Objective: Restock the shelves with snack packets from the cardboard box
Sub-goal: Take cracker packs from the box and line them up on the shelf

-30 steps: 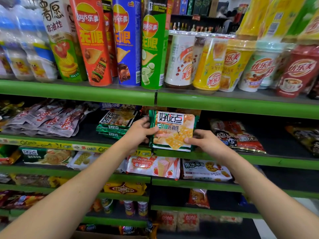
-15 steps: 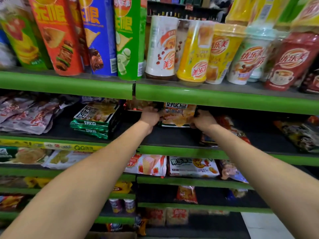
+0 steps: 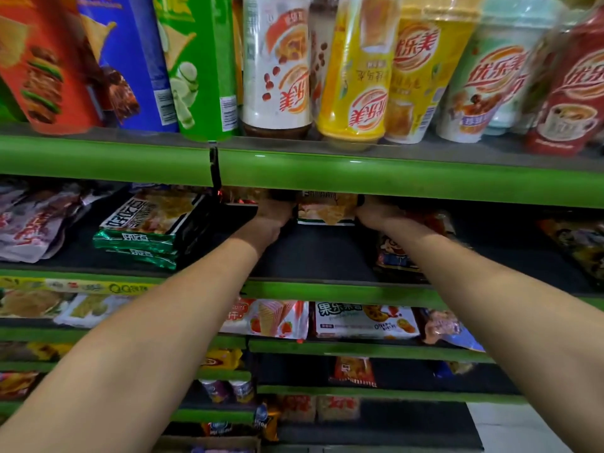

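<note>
Left of centre in the frame, a stack of green-edged biscuit packets point(image 3: 143, 230) lies flat on the dark second shelf point(image 3: 320, 256). Just right of that stack the left hand point(image 3: 273, 215) reaches deep under the green lip of the shelf above point(image 3: 327, 176). It touches the left end of the cracker packet point(image 3: 327, 210), but its fingers are hidden under the lip, so I cannot tell whether they curl round the packet or only press on it. The packet sits at the back of the shelf, dead centre in the frame, between the two hands, and its long axis looks to run left to right. The right hand point(image 3: 376, 214) meets its right end in the same way, with its fingers also out of sight. Both hands seem equally near. Right of that hand lies a red cartoon-printed snack bag point(image 3: 395, 253). The placing looks nearly done; letting go would mean drawing both hands straight back toward the camera. The cardboard box cannot be made out with confidence.
</note>
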### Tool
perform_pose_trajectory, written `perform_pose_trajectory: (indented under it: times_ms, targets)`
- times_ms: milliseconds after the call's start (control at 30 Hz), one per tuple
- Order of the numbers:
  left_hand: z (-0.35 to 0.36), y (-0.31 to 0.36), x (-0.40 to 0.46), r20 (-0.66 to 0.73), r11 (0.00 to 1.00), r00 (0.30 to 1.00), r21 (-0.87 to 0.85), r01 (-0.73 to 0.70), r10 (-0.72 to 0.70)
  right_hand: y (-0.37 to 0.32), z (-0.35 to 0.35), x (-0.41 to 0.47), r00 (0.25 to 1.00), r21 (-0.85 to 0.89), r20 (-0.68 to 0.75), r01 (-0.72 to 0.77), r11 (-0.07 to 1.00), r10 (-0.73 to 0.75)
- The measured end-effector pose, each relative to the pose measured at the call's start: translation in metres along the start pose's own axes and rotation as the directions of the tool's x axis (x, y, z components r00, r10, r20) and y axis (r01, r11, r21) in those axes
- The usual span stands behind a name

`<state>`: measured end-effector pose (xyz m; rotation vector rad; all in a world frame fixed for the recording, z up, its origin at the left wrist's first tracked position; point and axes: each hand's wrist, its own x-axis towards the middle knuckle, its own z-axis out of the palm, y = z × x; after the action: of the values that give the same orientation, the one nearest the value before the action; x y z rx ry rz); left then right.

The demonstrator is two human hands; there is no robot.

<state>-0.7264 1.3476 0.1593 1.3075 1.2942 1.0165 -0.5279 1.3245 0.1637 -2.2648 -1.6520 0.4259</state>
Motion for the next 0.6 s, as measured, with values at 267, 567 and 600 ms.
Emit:
perform_pose_trajectory:
  times_ms: [267,567,600]
  targets:
    - [-0.017,0.000,-0.015,0.008,0.994,1.000,-0.112,0.010,-0.009,0.004,-0.007,-0.017,0.990,0.454,0.030,-0.134,0.881,0.135]
    - [-0.095,0.005,-0.075,0.068,0.851,0.955,0.438,-0.290,0.290,-0.076,0.033,-0.093,0.996,0.700,0.067,-0.007,0.714,-0.057]
    - [-0.111,0.003,-0.081,0.045,0.810,0.940,0.494,-0.315,0.338,-0.090,0.038,-0.099,0.992,0.701,0.091,0.000,0.713,-0.089]
